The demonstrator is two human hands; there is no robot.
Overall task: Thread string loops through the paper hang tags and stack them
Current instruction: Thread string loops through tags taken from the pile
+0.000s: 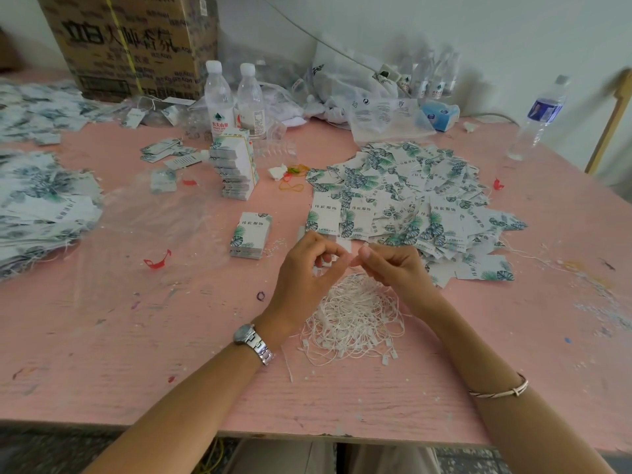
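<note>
Pinching blurred white bit (343, 247), left hand (307, 266), right hand (393, 265), above string loops (352, 319)

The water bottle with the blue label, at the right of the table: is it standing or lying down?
Standing. The bottle has its base on the table and its cap at the top.

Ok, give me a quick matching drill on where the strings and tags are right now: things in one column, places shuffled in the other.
Things: 1 string loop; 2 string pile; 3 small tag stack; 4 loose tag heap.
Places: A beyond and left of the left hand; B pinched by both hands; C beyond the right hand; D between the wrists.
Pairs: 1-B, 2-D, 3-A, 4-C.
</note>
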